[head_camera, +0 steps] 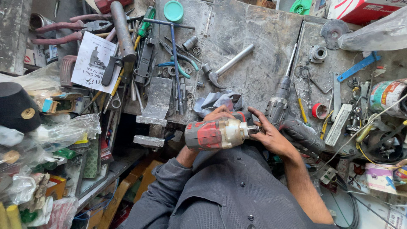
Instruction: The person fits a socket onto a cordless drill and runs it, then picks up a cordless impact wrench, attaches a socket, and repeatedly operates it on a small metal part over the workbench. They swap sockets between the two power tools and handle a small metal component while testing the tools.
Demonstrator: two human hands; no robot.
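The red and grey cordless impact wrench [217, 134] lies crosswise over the lap at the bench [254, 34] edge, nose pointing right; left hand [217, 113] clamped around its body, right hand [271, 136] nearer the nose, fingers pinching the square drive

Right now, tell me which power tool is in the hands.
The red-and-grey impact wrench, gripped by the left hand with the right hand at its nose. The dark drill lies untouched on the bench beside it.
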